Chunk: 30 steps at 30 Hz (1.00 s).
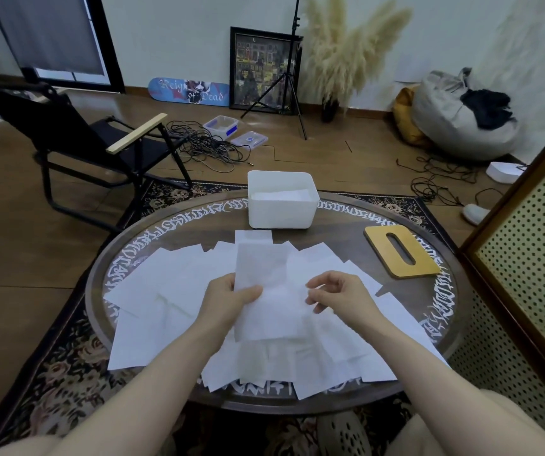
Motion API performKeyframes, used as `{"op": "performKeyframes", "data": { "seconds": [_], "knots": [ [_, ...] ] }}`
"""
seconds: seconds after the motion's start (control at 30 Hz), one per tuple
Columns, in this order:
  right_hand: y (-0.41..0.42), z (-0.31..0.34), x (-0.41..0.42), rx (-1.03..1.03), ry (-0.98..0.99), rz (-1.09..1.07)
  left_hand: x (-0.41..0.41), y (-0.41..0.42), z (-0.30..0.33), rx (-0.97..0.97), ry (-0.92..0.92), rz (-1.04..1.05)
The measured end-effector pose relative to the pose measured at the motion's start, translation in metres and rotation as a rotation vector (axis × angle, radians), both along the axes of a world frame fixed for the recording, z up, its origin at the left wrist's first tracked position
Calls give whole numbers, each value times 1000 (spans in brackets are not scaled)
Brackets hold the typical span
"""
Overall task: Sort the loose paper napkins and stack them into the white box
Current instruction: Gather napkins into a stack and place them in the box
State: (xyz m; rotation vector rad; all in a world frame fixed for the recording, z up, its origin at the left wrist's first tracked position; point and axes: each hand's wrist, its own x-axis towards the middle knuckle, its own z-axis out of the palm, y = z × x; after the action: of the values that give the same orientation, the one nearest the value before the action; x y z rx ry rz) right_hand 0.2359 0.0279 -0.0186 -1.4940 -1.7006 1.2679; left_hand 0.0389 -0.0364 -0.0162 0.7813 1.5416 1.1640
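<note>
My left hand (228,299) pinches napkin (264,274) above loose pile (152,291); right hand (337,292) grip narrow, fingers curled at napkin's edge, hold unclear.

Napkins spreading over the near half of the table, box sitting behind them.

Loose white paper napkins (172,291) are lying overlapped across the round glass-topped wooden table (346,222), with the open white plastic box (282,209) standing behind them at the far edge, paper lying inside it. A flat wooden lid with an oval slot (401,251) is lying right of the box. A black folding chair (77,139) is standing on the floor behind and left of the table.
</note>
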Motion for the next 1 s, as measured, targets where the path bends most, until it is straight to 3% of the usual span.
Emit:
{"op": "performKeyframes", "data": {
  "seconds": [0.17,0.27,0.47,1.0],
  "knots": [
    [19,-20,25,163,-554,35,-17,-6,-6,-97,-32,32],
    [23,-26,31,97,-690,137,-22,-8,-11,-136,-36,31],
    [25,-35,23,21,-517,92,-24,-7,-12,-145,-28,50],
    [25,-36,-7,-33,-406,41,-32,-12,-8,-145,-32,70]
  ]
}}
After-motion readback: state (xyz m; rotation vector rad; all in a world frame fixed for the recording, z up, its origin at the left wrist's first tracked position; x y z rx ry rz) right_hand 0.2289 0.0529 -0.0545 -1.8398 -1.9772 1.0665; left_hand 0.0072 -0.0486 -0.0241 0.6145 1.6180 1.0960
